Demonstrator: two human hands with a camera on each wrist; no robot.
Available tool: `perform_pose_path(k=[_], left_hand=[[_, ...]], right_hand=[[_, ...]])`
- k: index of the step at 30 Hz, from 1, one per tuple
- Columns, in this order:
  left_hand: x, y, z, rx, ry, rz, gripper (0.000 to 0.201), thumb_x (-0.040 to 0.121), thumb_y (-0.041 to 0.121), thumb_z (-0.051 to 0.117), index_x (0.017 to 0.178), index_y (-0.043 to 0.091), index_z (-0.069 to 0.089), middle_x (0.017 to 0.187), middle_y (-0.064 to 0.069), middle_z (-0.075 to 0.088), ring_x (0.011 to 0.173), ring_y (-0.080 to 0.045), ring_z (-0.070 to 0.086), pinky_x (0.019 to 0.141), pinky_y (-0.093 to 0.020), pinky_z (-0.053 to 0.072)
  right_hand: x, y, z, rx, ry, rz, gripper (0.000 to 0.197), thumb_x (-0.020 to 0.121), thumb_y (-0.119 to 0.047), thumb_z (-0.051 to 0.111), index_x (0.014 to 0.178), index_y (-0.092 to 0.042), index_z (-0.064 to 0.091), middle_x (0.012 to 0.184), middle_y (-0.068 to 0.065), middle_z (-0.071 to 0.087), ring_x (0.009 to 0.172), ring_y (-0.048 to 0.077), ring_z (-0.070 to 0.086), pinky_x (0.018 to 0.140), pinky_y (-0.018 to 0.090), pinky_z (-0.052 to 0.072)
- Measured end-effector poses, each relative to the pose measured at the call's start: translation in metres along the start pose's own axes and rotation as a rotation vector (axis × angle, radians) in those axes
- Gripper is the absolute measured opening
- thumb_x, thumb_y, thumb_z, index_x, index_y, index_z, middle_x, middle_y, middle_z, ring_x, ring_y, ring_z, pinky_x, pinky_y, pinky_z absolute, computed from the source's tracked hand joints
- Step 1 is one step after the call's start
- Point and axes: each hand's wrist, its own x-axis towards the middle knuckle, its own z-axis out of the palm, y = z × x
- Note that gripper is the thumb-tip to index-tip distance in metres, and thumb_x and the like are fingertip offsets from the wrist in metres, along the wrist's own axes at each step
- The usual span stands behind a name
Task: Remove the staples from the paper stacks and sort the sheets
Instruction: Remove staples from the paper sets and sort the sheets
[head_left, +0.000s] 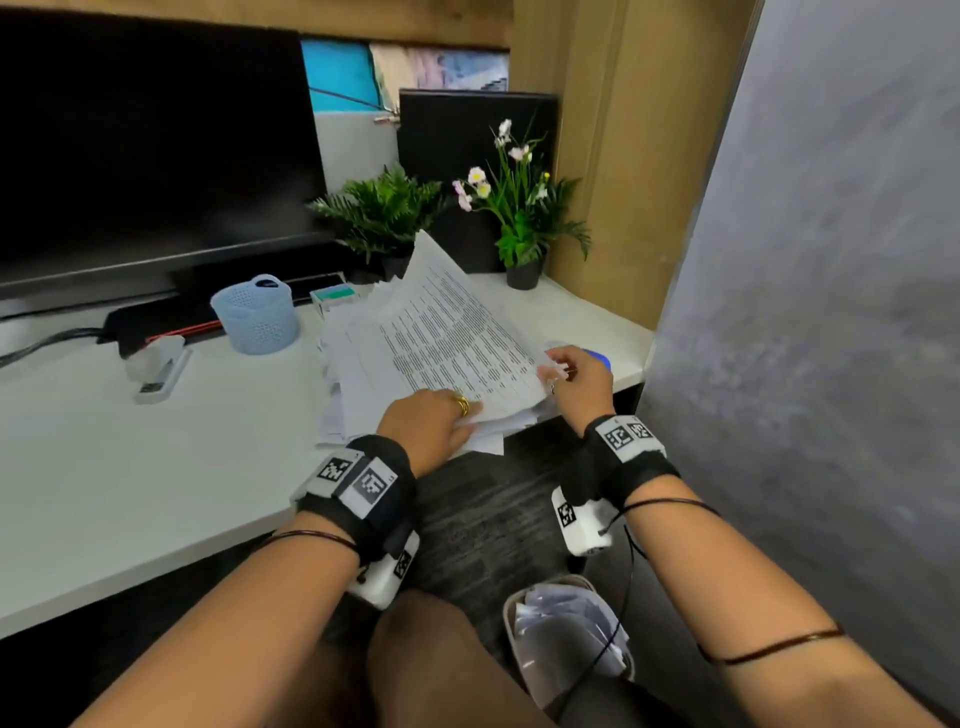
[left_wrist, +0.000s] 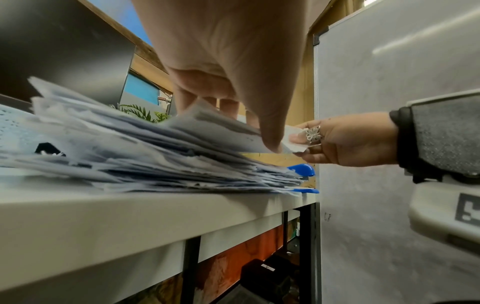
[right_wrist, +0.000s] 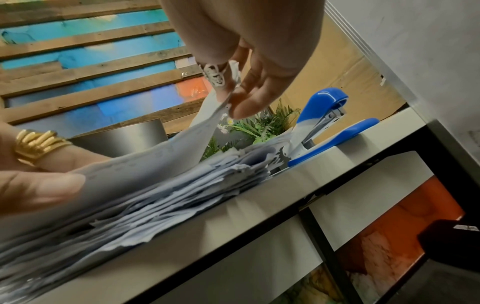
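Observation:
A thick, untidy stack of printed sheets (head_left: 431, 343) lies at the right end of the white desk (head_left: 156, 467), seen edge-on in the wrist views (left_wrist: 130, 156) (right_wrist: 182, 185). My left hand (head_left: 467, 415) (left_wrist: 249, 127) rests on the stack's near edge and grips the top sheets, fingers above and thumb at the edge. My right hand (head_left: 558, 371) (right_wrist: 233, 96) pinches the crumpled right corner of those same top sheets and lifts it off the stack. A blue and white staple remover (head_left: 600, 358) (right_wrist: 324, 115) lies on the desk just behind the right hand, touched by neither hand.
A white stapler (head_left: 158, 369), a pale blue perforated basket (head_left: 257, 314) and a small box (head_left: 335, 299) sit left of the stack. A dark monitor (head_left: 156, 145) and two potted plants (head_left: 384, 218) (head_left: 519, 218) stand behind. A grey partition (head_left: 805, 312) closes the right side. A bin of paper scraps (head_left: 566, 634) stands on the floor.

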Motion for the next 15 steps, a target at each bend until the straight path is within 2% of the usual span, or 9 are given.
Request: perform_pose_path(k=[3, 5, 8, 11, 13, 14, 15], left_hand=[[-0.001, -0.002, -0.003, -0.003, -0.026, -0.02, 0.051, 0.097, 0.05, 0.035, 0.141, 0.025, 0.042, 0.135, 0.001, 0.049, 0.121, -0.018, 0.047, 0.09, -0.031, 0.043], [-0.002, -0.003, -0.005, 0.019, -0.055, -0.033, 0.053, 0.097, 0.05, 0.035, 0.144, 0.024, 0.037, 0.139, 0.0, 0.046, 0.123, -0.019, 0.045, 0.093, -0.031, 0.042], [-0.001, -0.001, -0.006, 0.0, -0.06, -0.036, 0.046, 0.102, 0.034, 0.032, 0.144, 0.019, 0.036, 0.133, -0.006, 0.052, 0.116, -0.022, 0.051, 0.09, -0.031, 0.044], [0.003, 0.003, -0.005, 0.033, 0.023, -0.055, 0.034, 0.102, 0.016, 0.033, 0.129, 0.009, 0.052, 0.113, -0.013, 0.063, 0.099, -0.026, 0.06, 0.079, -0.03, 0.046], [0.005, 0.005, -0.007, 0.032, 0.069, -0.093, 0.029, 0.102, 0.015, 0.033, 0.111, 0.005, 0.059, 0.104, -0.015, 0.065, 0.092, -0.028, 0.061, 0.072, -0.028, 0.039], [0.005, 0.007, -0.007, 0.027, 0.066, -0.101, 0.031, 0.102, 0.019, 0.033, 0.108, 0.005, 0.06, 0.103, -0.016, 0.065, 0.092, -0.029, 0.061, 0.071, -0.028, 0.039], [0.004, 0.008, -0.008, 0.026, 0.066, -0.097, 0.033, 0.102, 0.025, 0.033, 0.107, 0.006, 0.06, 0.103, -0.015, 0.065, 0.094, -0.029, 0.061, 0.073, -0.029, 0.04]], right_hand=[[-0.003, -0.004, 0.004, 0.083, 0.026, -0.002, 0.014, 0.09, -0.009, 0.059, 0.102, -0.014, 0.065, 0.098, 0.005, 0.064, 0.086, 0.021, 0.06, 0.083, 0.039, 0.055], [-0.003, -0.007, 0.006, 0.134, 0.009, 0.044, 0.012, 0.092, -0.012, 0.056, 0.098, -0.02, 0.062, 0.095, 0.005, 0.062, 0.083, 0.025, 0.063, 0.078, 0.045, 0.057], [-0.003, -0.011, 0.008, 0.302, -0.061, 0.184, 0.013, 0.096, -0.011, 0.051, 0.107, -0.017, 0.052, 0.096, 0.006, 0.059, 0.064, 0.024, 0.065, 0.065, 0.043, 0.059], [-0.001, -0.015, 0.013, 0.56, -0.138, 0.369, 0.036, 0.091, -0.008, 0.059, 0.12, -0.014, 0.039, 0.108, 0.013, 0.062, 0.069, 0.021, 0.067, 0.062, 0.035, 0.058], [-0.002, -0.019, 0.017, 0.663, -0.202, 0.442, 0.048, 0.087, -0.004, 0.063, 0.125, -0.012, 0.036, 0.109, 0.017, 0.064, 0.071, 0.023, 0.068, 0.057, 0.029, 0.055], [-0.003, -0.021, 0.02, 0.667, -0.227, 0.444, 0.046, 0.087, 0.001, 0.061, 0.127, -0.008, 0.039, 0.112, 0.017, 0.065, 0.071, 0.023, 0.069, 0.058, 0.029, 0.056], [-0.003, -0.021, 0.022, 0.653, -0.24, 0.431, 0.043, 0.088, 0.005, 0.056, 0.127, -0.005, 0.043, 0.113, 0.016, 0.065, 0.072, 0.023, 0.069, 0.064, 0.033, 0.058]])
